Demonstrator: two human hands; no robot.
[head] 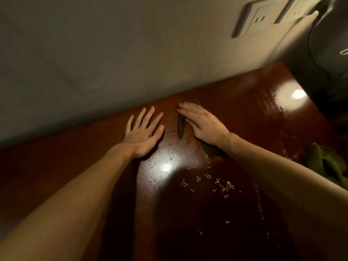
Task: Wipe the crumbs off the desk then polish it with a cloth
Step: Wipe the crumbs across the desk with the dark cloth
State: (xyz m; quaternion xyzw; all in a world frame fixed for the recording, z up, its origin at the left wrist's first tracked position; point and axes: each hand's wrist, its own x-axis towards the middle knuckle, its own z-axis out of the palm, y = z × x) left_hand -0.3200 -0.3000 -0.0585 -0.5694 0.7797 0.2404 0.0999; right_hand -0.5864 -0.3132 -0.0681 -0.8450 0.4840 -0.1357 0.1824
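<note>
Nearest me, at the bottom of the frame, I see my two bare forearms reaching over the dark red desk point(75, 157), with bare wood between them. Just beyond, right of centre, pale crumbs point(216, 183) lie scattered in a loose patch, and a few strays sit lower down. At the right edge a green cloth point(323, 162) lies bunched. Farther in, my left hand point(145, 132) lies flat on the wood, palm down, fingers spread and holding nothing. Beside it my right hand point(203, 125) presses straight fingers on a dark cloth point(180, 127), which pokes out on both sides. Behind the hands the desk's far edge meets a grey wall point(113, 53). Wall sockets point(258, 17) sit at the upper right.
</note>
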